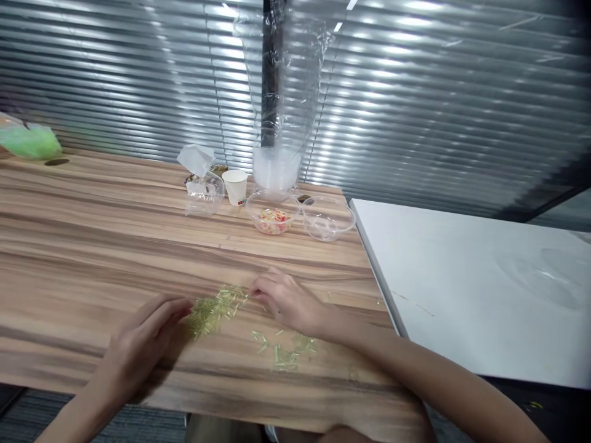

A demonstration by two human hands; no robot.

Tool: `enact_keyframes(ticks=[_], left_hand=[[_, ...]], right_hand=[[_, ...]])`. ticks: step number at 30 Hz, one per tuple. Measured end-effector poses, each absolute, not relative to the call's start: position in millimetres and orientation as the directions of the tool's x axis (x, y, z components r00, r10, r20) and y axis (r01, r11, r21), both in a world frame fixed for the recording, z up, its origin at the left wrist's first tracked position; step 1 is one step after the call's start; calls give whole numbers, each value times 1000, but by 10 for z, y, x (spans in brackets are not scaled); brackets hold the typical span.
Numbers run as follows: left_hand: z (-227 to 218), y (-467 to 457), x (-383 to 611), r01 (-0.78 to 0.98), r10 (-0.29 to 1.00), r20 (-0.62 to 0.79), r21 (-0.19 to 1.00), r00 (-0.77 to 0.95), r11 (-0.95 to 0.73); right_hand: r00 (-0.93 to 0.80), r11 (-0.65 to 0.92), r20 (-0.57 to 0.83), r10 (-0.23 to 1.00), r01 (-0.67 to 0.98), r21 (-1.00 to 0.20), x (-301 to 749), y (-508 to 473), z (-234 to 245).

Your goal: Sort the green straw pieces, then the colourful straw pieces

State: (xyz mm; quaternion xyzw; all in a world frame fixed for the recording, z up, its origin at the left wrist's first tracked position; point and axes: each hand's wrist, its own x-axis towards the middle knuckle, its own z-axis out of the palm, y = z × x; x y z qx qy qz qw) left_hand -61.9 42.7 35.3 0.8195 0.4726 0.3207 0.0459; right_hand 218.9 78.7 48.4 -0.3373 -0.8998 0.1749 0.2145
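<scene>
A loose heap of small, thin yellow-green tube pieces [211, 314] lies on the wooden table. At its left end is my left hand [148, 341], fingers stretched forward and tips against the heap; nothing shows in its grasp. My right hand [287, 303] is at the heap's right end, thumb and fingers brought together in a pinch. Whatever may be between those fingertips is too small to make out. Below my right hand, a smaller scatter of the same pieces [286, 357] lies on the wood.
Behind stand a clear bowl of red and yellow bits [273, 223], another clear bowl [327, 219], stacked clear tubs [276, 167], a paper cup [236, 187] and a clear box [203, 194]. A white table [462, 271] adjoins at right. A green bag [32, 141] lies far left.
</scene>
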Motion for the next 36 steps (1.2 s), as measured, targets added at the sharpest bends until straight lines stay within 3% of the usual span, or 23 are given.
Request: enact_keyframes(ticks=[6,12,19,28,32,36], left_hand=[[360,431,-490,671,761,541,418,358,-612],[461,420,-520,683,876,367,554,312,-475],[483,472,-509,639,947,215,699,241,-321],[419,526,-533,671,903,280,604,326,-430],[439,488,-533,681,837,375,491,398,-543],[393,360,-382,565,632,505,303,588,-767]], right_hand=[[-700,713,287,654,445,-541,1870,1005,497],[-597,639,304,743,497,-587,2167,991,550],[-533,424,32,846,634,-647,2387,985,635],[-511,-9,-230,828,398,-917,1888,1165,537],[-536,62,-116,836,303,-951,2035,1176,624],[-430,148,16,903,276,-950,2533,919,656]])
